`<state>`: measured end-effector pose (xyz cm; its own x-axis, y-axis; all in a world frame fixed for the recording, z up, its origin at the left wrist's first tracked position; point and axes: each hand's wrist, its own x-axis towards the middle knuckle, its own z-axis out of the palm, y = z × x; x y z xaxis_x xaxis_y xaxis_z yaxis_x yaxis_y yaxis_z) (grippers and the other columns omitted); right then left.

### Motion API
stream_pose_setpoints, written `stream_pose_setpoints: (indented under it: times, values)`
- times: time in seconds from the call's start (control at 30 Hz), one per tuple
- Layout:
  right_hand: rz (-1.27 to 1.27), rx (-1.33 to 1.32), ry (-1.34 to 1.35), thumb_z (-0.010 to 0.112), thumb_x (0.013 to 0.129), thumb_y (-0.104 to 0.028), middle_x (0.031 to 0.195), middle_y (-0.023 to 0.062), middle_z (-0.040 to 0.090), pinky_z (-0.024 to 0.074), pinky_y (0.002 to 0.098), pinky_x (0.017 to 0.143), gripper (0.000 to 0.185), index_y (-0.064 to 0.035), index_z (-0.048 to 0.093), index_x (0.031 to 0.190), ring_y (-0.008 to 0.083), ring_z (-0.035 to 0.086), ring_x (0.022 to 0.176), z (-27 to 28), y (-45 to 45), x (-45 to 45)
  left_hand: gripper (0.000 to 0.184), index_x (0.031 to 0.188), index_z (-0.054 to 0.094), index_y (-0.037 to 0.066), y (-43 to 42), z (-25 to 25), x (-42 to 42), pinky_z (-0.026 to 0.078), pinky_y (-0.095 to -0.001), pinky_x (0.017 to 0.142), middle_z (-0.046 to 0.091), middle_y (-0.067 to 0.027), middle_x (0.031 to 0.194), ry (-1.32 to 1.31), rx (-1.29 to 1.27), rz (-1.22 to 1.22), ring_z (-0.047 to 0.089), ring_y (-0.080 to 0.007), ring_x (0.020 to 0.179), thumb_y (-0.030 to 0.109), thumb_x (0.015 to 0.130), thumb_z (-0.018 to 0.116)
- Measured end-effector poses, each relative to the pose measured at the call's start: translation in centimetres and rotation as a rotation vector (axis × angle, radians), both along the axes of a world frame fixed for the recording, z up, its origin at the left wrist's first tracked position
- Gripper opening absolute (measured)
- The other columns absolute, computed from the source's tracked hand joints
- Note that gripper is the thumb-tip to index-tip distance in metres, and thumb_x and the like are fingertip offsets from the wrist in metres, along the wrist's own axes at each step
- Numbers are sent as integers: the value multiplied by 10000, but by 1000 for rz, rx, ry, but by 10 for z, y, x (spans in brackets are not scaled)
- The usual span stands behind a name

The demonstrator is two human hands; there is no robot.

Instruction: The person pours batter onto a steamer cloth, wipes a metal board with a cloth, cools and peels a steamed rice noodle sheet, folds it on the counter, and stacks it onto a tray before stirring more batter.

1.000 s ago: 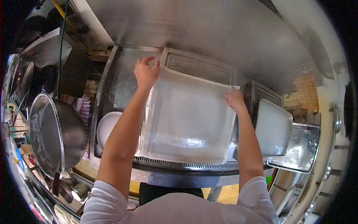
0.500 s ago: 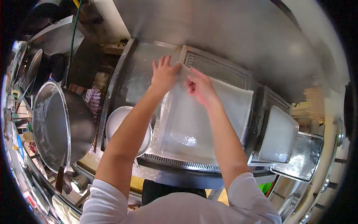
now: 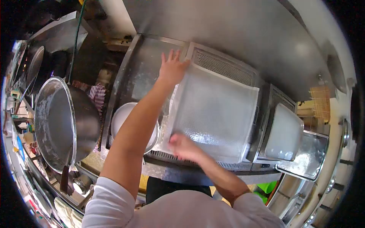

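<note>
A pale, translucent sheet [image 3: 215, 110] lies over a rectangular metal tray or frame on the steel worktop, with wet-looking highlights near its front. My left hand [image 3: 173, 69] has its fingers spread at the back left corner of the sheet, the thumb against that corner. At the front left corner is my right hand [image 3: 184, 147], blurred by motion; whether its fingers hold the edge cannot be told. A perforated metal panel [image 3: 224, 68] shows behind the sheet. Partly behind my left forearm sits a round white dish [image 3: 122, 116].
A large metal bowl [image 3: 86, 123] stands at the left, a dark-handled tool in it. On the right are a white-topped tray [image 3: 284, 133] and a shiny metal tray [image 3: 310, 157]. A checked cloth [image 3: 98, 98] hangs beyond the bowl. A steel wall [image 3: 216, 26] rises behind.
My right hand has moved from the sheet's back right corner, past the back left, to the front left corner. My left hand stays at the back left corner, its fingers now spread.
</note>
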<state>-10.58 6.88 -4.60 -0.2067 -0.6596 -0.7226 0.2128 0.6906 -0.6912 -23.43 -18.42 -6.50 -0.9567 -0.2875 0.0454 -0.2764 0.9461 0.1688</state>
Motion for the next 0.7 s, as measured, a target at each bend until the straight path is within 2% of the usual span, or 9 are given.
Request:
stream_pose_setpoints:
  times: [0.03,0.1,0.2,0.27,0.33,0.43,0.5,0.57,0.7]
  values:
    - [24,25,-57,694,983,-234,695,68,624,473,337,493,337,9,633,1209,158,590,549,16,9,19,506,1464,592,310,1,2,0,195,-690,1220,350,-204,1653,13,-37,-3,279,-430,1548,186,979,514]
    - [108,-225,366,711,972,-222,733,95,648,515,368,596,414,7,612,1302,197,623,625,-1,30,36,532,1474,585,294,7,1,6,224,-660,1222,373,-203,1634,25,-107,-10,305,-412,1539,162,962,531]
    - [-32,-145,489,714,962,-202,860,114,707,544,380,716,368,-46,642,1288,217,666,766,25,35,9,519,1401,633,181,33,28,37,395,-578,1140,548,-224,1460,288,-35,-46,503,-407,1383,92,893,581]
    - [-59,-219,544,705,949,-173,896,151,721,552,401,770,308,-31,673,1221,262,690,815,24,45,-7,488,1291,668,72,62,50,80,514,-511,986,681,-217,1175,169,247,-90,643,-401,1145,62,804,635]
    - [56,-174,672,667,925,-123,946,180,735,558,434,829,253,-32,696,1159,310,707,872,26,63,-11,378,1134,684,24,94,42,132,545,-508,886,710,-203,997,-149,328,-193,680,-411,987,78,761,660]
    - [296,54,971,618,878,-85,991,208,747,560,467,894,225,-39,722,1073,367,712,958,25,107,-18,293,1031,657,19,147,44,207,532,-501,896,714,-190,1003,-284,249,-277,684,-377,994,107,752,674]
    - [377,238,1115,622,839,-102,976,216,750,562,472,928,212,-36,737,1005,399,703,1020,19,159,-30,311,1055,650,13,161,47,224,525,-483,915,716,-184,1006,-285,200,-312,683,-364,1013,102,758,676]
    - [446,445,1136,627,832,-113,946,242,736,567,479,912,175,-32,735,943,393,710,972,33,209,-49,329,1088,644,6,165,52,229,518,-469,926,718,-179,1006,-284,164,-315,680,-355,1024,111,778,677]
    - [262,306,908,632,864,-155,944,243,730,563,473,842,169,-23,719,923,390,711,908,40,261,-82,327,1142,628,10,168,57,230,508,-474,907,724,-181,989,-197,186,-239,675,-360,997,151,852,679]
